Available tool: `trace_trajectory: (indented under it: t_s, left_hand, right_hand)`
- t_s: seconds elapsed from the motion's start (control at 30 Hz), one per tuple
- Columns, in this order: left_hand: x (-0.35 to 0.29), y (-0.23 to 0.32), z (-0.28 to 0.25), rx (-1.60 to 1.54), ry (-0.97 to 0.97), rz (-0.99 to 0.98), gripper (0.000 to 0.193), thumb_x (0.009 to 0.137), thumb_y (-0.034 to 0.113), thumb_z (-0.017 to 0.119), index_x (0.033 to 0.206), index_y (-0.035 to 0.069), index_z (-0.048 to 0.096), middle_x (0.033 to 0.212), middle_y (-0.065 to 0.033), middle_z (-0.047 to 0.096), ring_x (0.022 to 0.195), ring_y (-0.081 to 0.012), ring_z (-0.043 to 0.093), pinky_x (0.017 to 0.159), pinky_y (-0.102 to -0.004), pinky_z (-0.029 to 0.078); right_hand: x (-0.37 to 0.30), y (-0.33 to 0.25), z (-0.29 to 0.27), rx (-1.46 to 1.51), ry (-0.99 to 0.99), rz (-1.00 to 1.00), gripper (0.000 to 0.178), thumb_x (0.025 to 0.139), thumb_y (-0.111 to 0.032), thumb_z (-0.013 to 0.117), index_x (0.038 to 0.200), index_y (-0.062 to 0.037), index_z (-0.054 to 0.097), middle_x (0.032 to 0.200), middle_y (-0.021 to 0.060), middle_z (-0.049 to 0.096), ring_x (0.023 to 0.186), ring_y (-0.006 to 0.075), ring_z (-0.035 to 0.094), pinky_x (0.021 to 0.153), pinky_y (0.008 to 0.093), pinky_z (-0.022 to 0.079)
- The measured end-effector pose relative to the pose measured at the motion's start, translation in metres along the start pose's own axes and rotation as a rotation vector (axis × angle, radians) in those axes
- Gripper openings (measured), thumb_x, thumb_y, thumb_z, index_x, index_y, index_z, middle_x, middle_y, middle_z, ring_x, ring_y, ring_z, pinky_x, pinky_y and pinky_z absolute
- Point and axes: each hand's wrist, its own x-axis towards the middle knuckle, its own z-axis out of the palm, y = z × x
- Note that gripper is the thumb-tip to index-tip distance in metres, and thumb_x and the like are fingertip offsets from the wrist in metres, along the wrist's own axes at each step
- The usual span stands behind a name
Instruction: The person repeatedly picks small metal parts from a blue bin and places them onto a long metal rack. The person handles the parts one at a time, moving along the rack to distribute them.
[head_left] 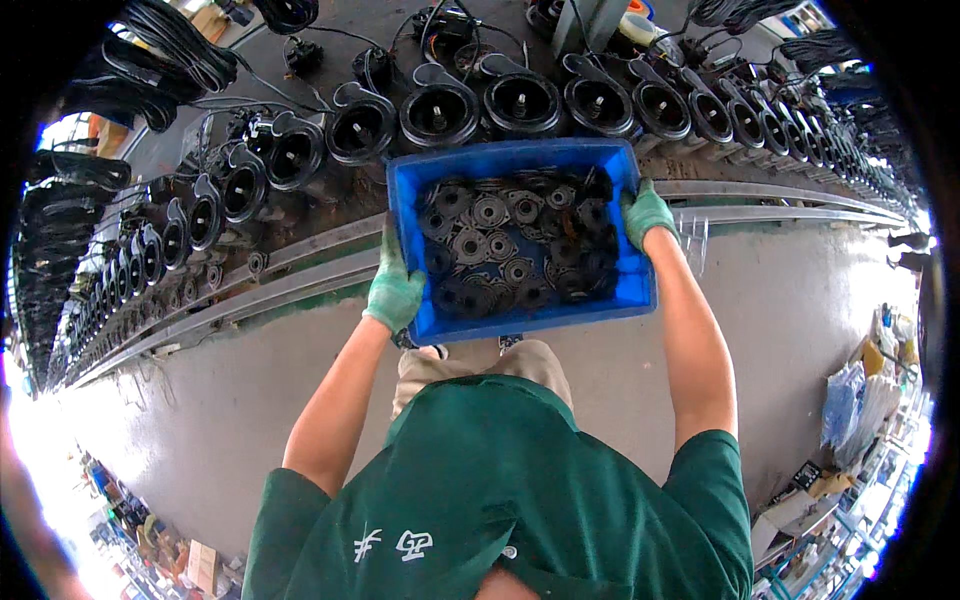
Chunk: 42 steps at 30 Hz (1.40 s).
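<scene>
A blue plastic bin [535, 323] is held in front of me, at the edge of a long workbench. Its left side is gripped by my left hand [394, 292], in a green glove, with the fingers along the outer wall. On the opposite side my right hand [649, 216], gloved the same way, is closed on the rim. Many round flanged parts [490, 212] lie loose in the bin, dark grey and black, with a hole in the middle of each. The bin's underside is hidden.
A curved row of black round housings [439, 113] with central shafts stands along the bench just beyond the bin. Coiled black cables [180, 45] hang above left. Metal rails [770, 213] run along the bench edge. Boxes and bags [850, 400] are piled behind me at right.
</scene>
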Motion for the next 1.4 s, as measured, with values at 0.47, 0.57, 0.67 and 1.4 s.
trace_trajectory:
  t_s: [0.47,0.57,0.67,1.4]
  left_hand:
    - [0.017,0.119,0.028,0.866,-0.139,0.416,0.07,0.076,0.007,0.064,0.143,0.008,0.044,0.147,-0.0226,0.039,0.132,-0.0434,0.043,0.109,-0.0466,0.041]
    - [0.031,0.118,0.053,0.821,-0.606,0.511,0.066,0.074,0.007,0.07,0.137,0.009,0.052,0.135,-0.0193,0.054,0.121,-0.0357,0.055,0.101,-0.045,0.047]
    - [0.051,0.112,0.088,1.064,-0.92,0.501,0.053,0.073,0.006,0.069,0.126,0.007,0.062,0.118,-0.0189,0.066,0.106,-0.0356,0.064,0.091,-0.0435,0.053]
    - [0.07,0.091,0.127,1.158,-1.142,0.576,0.052,0.077,0.005,0.065,0.129,0.003,0.058,0.115,-0.0208,0.068,0.106,-0.0379,0.065,0.089,-0.0447,0.054]
  right_hand:
    - [0.01,0.023,-0.015,-0.045,0.016,0.013,0.071,0.095,-0.037,0.046,0.154,-0.0063,0.022,0.121,0.0325,0.061,0.114,0.0464,0.059,0.099,0.0518,0.046]
    - [0.006,0.014,-0.021,-0.013,-0.04,0.048,0.074,0.094,-0.039,0.05,0.155,-0.0088,0.022,0.128,0.0301,0.059,0.12,0.0442,0.057,0.102,0.0496,0.045]
    - [0.003,0.01,-0.027,0.016,-0.072,0.062,0.075,0.093,-0.039,0.052,0.156,-0.0102,0.022,0.131,0.029,0.057,0.123,0.043,0.056,0.104,0.0487,0.044]
    - [0.007,0.013,-0.025,0.061,-0.105,0.072,0.068,0.095,-0.037,0.05,0.154,-0.0125,0.027,0.135,0.0255,0.056,0.125,0.0423,0.055,0.106,0.0494,0.043]
